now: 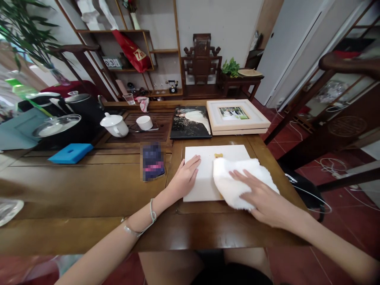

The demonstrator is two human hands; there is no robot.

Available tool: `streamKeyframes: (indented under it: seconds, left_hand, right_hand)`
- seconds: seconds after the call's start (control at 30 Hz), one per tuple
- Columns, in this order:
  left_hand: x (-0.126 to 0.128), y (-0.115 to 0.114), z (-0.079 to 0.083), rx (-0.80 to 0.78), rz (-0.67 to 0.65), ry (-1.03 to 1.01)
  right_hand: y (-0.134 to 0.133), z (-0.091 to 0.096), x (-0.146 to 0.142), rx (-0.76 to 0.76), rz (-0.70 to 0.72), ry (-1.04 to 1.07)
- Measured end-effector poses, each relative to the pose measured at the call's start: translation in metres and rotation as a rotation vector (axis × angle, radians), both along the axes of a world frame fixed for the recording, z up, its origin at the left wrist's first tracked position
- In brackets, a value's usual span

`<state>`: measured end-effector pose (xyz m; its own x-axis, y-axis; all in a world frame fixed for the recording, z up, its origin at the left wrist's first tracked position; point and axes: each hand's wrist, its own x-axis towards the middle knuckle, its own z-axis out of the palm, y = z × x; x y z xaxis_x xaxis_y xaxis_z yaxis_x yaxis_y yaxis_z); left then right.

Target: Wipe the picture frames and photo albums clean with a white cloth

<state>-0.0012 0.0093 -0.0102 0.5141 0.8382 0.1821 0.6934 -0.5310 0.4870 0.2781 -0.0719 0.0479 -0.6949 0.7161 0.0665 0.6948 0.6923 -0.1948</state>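
Note:
A flat white board or album cover (204,158) with a small gold mark near its far edge lies on the wooden table (89,190) in front of me. My left hand (185,176) rests flat on the board's left edge, fingers stretched out. My right hand (261,194) lies palm down with spread fingers on a fluffy white cloth (237,176), which covers the board's right part.
Beyond the board lie a dark photo print (190,122) and a white framed photo (236,114). A blurred phone (152,162) sits left of the board. A white teapot (114,124), a cup (144,122), a blue box (70,153) and black kettles (80,107) stand at the left. Cables trail on the red floor (326,166) at the right.

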Motion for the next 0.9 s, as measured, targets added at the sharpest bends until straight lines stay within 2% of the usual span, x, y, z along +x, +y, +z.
streamKeyframes:
  seconds: [0.1,0.17,0.23,0.47,0.6,0.67,0.73,0.9]
  left_hand:
    - [0.0,0.0,0.0,0.009,-0.005,0.012]
    - [0.0,0.0,0.001,0.018,-0.006,0.015]
    - [-0.001,0.0,0.001,0.025,-0.009,0.013]
    - [0.0,-0.001,0.004,0.0,0.001,0.028]
    - [0.001,-0.001,0.005,-0.006,0.007,0.024]
    - [0.001,-0.001,0.005,-0.004,0.008,0.028]
    - [0.001,-0.001,0.004,0.001,0.005,0.031]
    - [0.0,-0.001,0.002,0.026,-0.006,0.015]
  right_hand:
    - [-0.025,0.011,0.002,-0.062,0.018,0.008]
    - [-0.023,0.014,0.004,-0.076,0.03,0.0]
    - [-0.006,0.012,0.008,-0.058,0.014,-0.001]
    - [0.087,-0.011,0.01,0.102,-0.111,-0.024]
    - [0.107,-0.012,0.004,0.112,-0.164,-0.046]
    - [0.101,-0.011,0.001,0.102,-0.187,-0.048]
    - [0.082,-0.009,0.0,0.092,-0.181,-0.038]
    - [-0.001,0.001,0.009,0.048,-0.071,-0.002]
